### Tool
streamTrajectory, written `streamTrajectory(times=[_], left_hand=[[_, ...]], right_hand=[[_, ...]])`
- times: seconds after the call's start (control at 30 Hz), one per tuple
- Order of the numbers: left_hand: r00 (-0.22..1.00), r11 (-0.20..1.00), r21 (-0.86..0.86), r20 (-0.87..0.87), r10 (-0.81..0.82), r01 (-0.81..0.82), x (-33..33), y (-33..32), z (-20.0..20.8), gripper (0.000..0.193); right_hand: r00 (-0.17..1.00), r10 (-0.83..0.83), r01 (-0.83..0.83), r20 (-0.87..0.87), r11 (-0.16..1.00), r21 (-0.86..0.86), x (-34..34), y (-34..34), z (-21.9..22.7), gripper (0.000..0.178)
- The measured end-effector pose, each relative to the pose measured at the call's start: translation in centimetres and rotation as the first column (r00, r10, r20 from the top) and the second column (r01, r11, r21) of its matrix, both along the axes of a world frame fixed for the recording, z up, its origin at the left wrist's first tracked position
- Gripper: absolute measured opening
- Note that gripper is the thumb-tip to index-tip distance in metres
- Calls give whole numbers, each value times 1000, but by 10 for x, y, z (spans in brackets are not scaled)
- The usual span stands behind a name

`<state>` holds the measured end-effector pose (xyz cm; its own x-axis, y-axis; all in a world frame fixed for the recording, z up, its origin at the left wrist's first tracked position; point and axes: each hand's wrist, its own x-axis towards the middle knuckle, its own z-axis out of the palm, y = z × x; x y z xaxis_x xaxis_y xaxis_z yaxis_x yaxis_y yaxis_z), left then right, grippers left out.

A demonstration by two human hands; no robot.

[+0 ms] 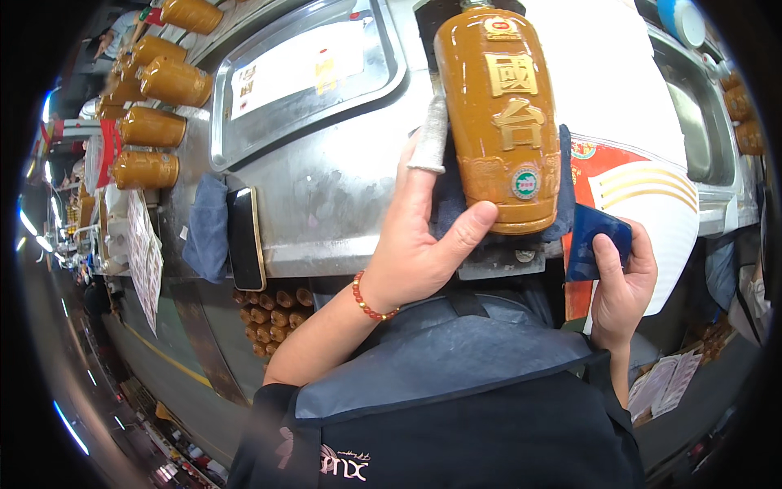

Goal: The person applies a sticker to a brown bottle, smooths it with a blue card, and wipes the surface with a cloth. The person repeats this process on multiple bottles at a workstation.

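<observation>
A glossy amber-brown bottle (501,122) with raised gold characters and a small round green-and-white sticker lies on a dark blue cloth (565,179), its neck pointing away from me. My left hand (423,216) grips it from the left. The thumb presses on its lower front, and the index finger, in a white fabric finger sleeve (430,137), runs along its side. The other fingers of that hand are hidden. Right of the bottle's base, my right hand (623,281) pinches a flat blue scraper-like piece (593,243) between thumb and fingers, apart from the bottle.
On the steel table, a metal tray (228,143) holds a white sheet with gold labels. A folded blue cloth (206,232) and a phone (246,239) lie near the left edge. Several brown bottles (153,128) stand beyond. A red-and-white printed sheet (643,187) lies at right.
</observation>
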<state>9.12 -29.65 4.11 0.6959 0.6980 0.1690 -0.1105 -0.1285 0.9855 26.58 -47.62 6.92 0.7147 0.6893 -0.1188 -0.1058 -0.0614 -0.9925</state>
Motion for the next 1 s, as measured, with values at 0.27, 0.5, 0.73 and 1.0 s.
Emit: streamTrajectory(times=[0.27,0.5,0.73,1.0], left_hand=[[999,989,147,32,-23,18,-2,6,-8,88],[999,984,178,52,-1,-8,-2,7,-10,89],[999,959,284,-42,21,-8,-2,6,-5,97],[986,865,496,-92,140,-77,5,-1,-4,107]], right_hand=[[999,6,-5,51,1000,-17,-4,1,1,18],[998,11,-8,69,999,-34,-9,2,7,19],[990,20,-22,142,1000,16,-15,12,15,21],[935,156,-131,319,986,-101,-9,38,35,28]])
